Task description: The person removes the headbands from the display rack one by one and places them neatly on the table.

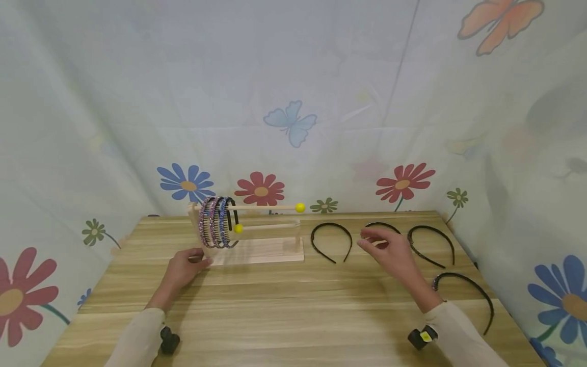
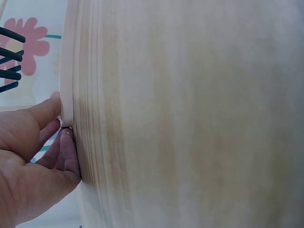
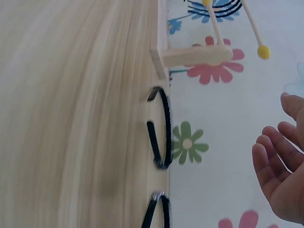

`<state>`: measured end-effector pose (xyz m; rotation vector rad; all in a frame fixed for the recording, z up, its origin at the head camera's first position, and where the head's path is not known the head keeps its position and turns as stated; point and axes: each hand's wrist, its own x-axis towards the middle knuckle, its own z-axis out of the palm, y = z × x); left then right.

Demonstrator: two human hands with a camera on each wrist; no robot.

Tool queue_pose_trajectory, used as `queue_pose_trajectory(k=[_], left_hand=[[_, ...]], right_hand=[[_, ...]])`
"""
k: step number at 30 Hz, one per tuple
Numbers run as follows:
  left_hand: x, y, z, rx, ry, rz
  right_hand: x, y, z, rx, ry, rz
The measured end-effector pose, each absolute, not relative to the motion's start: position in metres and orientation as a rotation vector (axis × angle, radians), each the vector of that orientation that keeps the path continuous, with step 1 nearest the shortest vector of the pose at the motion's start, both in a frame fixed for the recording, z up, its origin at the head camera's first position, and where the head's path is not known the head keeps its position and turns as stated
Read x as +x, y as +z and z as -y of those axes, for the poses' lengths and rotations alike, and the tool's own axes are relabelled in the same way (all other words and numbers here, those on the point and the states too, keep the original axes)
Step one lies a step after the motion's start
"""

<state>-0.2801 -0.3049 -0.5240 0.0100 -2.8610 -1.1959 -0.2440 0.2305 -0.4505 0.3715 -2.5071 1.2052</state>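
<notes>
A wooden headband stand [image 1: 259,257] with two pegs tipped by yellow balls stands at the table's left rear. Several glittery headbands in pink and blue, including a blue one [image 1: 222,224], hang at its left end. My left hand [image 1: 183,267] pinches the left end of the stand's base, thumb on top; the left wrist view shows the fingers bent against that end. Raised above the table on the right, my right hand [image 1: 390,253] holds nothing, its fingers loosely bent. It partly hides a black headband [image 1: 384,224] in the head view.
Left of the right hand lies another black headband [image 1: 331,224]. Two more, a rear headband [image 1: 432,227] and a nearer headband [image 1: 470,279], lie toward the right edge of the wooden table [image 1: 284,316]. A flowered cloth [image 1: 339,168] hangs behind.
</notes>
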Motion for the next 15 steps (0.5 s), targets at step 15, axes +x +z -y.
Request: queue_pose_trajectory(k=[15], left_hand=[[-0.281,-0.526,0.305,0.000,-1.195,2.854]], right_hand=[[-0.258,-0.442,-0.148,0.547,1.457,2.398]])
